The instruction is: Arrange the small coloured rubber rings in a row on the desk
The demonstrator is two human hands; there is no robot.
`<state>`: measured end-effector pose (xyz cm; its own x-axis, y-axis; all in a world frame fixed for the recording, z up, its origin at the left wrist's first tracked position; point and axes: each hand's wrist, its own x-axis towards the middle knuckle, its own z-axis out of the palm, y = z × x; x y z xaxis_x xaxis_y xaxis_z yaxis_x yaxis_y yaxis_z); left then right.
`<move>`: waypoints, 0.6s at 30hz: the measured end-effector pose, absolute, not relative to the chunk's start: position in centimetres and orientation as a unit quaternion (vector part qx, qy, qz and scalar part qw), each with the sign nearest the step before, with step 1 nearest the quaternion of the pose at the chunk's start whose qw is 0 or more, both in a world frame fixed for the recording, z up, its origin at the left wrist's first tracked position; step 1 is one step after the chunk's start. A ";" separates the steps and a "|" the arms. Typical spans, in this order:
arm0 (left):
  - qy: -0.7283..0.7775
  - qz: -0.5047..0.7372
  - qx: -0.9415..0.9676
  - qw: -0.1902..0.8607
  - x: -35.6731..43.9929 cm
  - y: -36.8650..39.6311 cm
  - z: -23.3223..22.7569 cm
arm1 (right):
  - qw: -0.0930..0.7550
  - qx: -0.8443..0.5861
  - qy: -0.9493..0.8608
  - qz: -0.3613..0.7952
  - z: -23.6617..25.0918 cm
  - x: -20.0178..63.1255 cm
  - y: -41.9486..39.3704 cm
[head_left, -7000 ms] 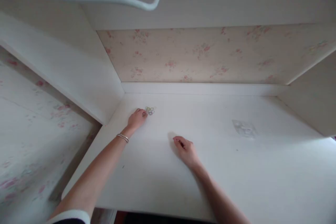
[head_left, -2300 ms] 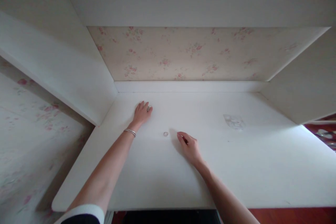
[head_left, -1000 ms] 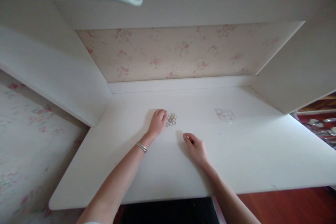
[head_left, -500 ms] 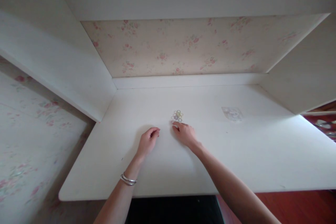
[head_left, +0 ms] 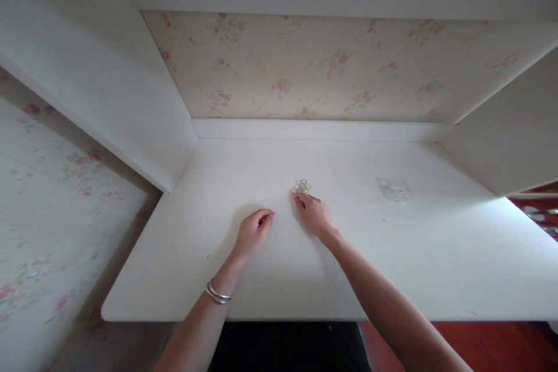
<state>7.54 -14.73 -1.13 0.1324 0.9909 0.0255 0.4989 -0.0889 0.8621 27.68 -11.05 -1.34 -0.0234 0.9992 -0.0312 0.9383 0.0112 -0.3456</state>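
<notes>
Several small thin rings in yellowish, green and pale tones lie on the white desk, arranged like a flower. My right hand rests at their near edge, its thumb and fingertips pinched together and touching that side of the group. Whatever is between those fingertips is too small to make out. To the left and a little nearer, my left hand hovers low over or rests on the desk, thumb and fingers also pinched. Its fingertips hide anything they may hold. Silver bangles circle the left wrist.
A clear plastic bag with small contents lies right of the rings. White side panels flank the desk on the left and right. Floral wallpaper covers the back. A black seat stands below the front edge.
My right hand has moved slightly forward onto the near side of the rings. My left hand stays pinched in about the same place. The camera view has shifted a little.
</notes>
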 end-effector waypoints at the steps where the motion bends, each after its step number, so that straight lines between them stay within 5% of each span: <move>1: 0.566 0.334 0.659 0.365 7.6 -14.8 -1.1 | 0.109 -0.690 -0.702 0.135 -1.4 27.6 -11.0; 9: 0.568 0.316 0.671 0.357 7.6 -15.0 -0.8 | 0.112 -0.672 -0.720 0.130 -1.2 27.5 -10.8; 18: 0.567 0.334 0.661 0.359 7.5 -15.0 -0.8 | 0.214 -0.661 -0.708 0.123 -0.9 27.8 -12.3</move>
<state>7.53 -15.02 -0.80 0.1335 0.9905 0.0339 0.5103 -0.0980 0.8544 27.83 -12.29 -0.90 -0.0342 0.9896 0.1400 0.8838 0.0954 -0.4580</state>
